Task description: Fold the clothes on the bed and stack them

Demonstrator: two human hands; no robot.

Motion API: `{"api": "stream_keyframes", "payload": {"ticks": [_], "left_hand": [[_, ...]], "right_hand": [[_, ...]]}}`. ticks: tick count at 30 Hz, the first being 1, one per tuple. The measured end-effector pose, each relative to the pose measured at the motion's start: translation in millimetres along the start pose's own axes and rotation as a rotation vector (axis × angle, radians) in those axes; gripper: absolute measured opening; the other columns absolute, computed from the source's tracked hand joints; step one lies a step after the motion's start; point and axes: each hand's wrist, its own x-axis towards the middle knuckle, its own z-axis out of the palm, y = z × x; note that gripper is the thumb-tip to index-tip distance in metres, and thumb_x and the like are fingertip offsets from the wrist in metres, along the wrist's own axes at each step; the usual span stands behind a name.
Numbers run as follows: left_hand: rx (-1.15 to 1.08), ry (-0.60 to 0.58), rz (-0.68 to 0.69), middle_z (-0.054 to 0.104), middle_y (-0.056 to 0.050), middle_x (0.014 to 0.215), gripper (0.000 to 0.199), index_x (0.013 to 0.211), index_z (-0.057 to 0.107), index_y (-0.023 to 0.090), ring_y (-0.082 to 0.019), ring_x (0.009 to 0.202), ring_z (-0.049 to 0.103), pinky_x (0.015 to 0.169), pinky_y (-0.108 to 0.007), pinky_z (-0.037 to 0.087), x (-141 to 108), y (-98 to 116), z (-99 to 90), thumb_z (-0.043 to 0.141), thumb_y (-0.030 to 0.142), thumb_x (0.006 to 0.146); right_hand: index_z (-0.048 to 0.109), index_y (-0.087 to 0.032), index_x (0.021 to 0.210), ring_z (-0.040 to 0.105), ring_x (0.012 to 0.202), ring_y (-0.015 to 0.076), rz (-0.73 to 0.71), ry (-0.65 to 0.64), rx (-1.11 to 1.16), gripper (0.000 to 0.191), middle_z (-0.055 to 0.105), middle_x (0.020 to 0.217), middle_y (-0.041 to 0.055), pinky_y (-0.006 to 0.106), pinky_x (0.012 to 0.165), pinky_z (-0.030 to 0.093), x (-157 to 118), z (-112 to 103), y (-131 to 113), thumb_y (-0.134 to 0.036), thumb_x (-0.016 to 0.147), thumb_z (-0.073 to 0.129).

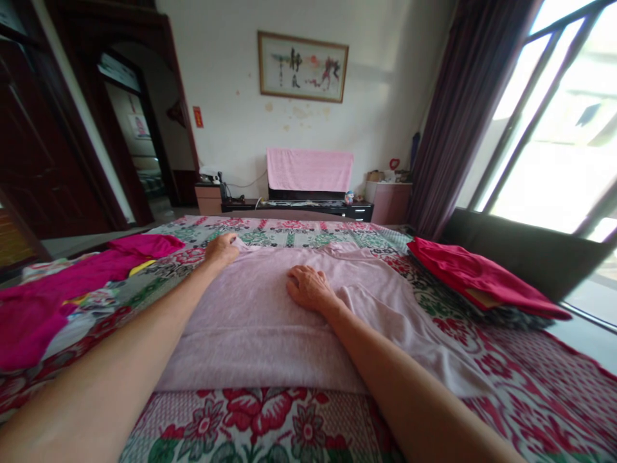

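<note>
A pale pink long-sleeved shirt [270,347] lies spread over the flowered bed cover [260,418] in front of me. My left hand [222,251] is closed at the shirt's far left corner, pinching the fabric there. On the middle of the shirt rests my right hand [311,288], palm down with its fingers slightly bent and apart, holding nothing. To the right of that hand the cloth is wrinkled, and a sleeve runs toward the right edge of the bed.
Magenta clothing [91,270] lies in a loose heap at the left. A stack of folded clothes with a red garment [482,273] on top sits at the right, by the window. Beyond the bed, a pink cloth [310,170] covers a screen on a low black cabinet [359,212].
</note>
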Motion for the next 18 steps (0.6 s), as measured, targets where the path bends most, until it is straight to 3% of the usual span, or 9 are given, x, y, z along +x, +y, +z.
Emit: {"api": "stream_keyframes", "payload": {"ticks": [4,11,18], "left_hand": [[0.049,-0.088,0.037,0.073,0.001,0.085,0.031,0.088,0.074,0.023,-0.019,0.082,0.065,0.063,-0.021,0.043,-10.9,-5.3,-17.1,0.055,0.015,0.065],[-0.103,-0.028,0.047,0.072,0.002,0.082,0.030,0.083,0.073,0.023,-0.017,0.083,0.064,0.064,-0.021,0.044,-25.6,-42.6,-11.0,0.050,0.014,0.066],[-0.201,0.169,-0.127,0.072,0.000,0.086,0.034,0.088,0.072,0.024,-0.020,0.084,0.064,0.065,-0.025,0.046,-23.3,-70.9,-4.2,0.047,0.016,0.067]], "right_hand": [[0.060,-0.020,0.113,0.049,0.116,0.0241,0.006,0.002,0.003,0.032,0.058,0.125,0.0099,0.041,0.094,0.034,0.6,1.4,1.1,-0.032,0.089,0.042],[0.059,-0.019,0.115,0.048,0.117,0.0237,0.001,0.006,0.002,0.033,0.058,0.126,0.0100,0.040,0.096,0.033,1.6,3.3,2.4,-0.031,0.088,0.043],[0.059,-0.020,0.115,0.048,0.118,0.0236,0.001,-0.001,0.008,0.033,0.059,0.125,0.0093,0.041,0.096,0.033,2.0,2.4,4.2,-0.031,0.089,0.043]]}}
